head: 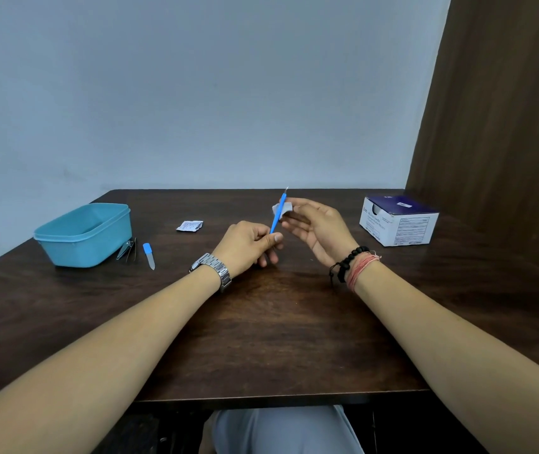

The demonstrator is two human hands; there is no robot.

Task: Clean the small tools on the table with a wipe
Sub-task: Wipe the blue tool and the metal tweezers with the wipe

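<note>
Now: left hand (248,245) pinches blue-handled tool (278,212) | right hand (319,229) grips wipe (282,208) around it | clipper (124,250), tweezers (133,249), file (149,255) left beside tub (84,235), seemingly unwiped.

A dark wooden table (261,322) stood against the far wall. At its left sat a teal tub (84,234), with nail clippers (127,250) and a blue-handled tool (149,255) just right of it. A torn wipe sachet (189,225) lay farther back, and a wipe box (399,221) at far right.
</note>
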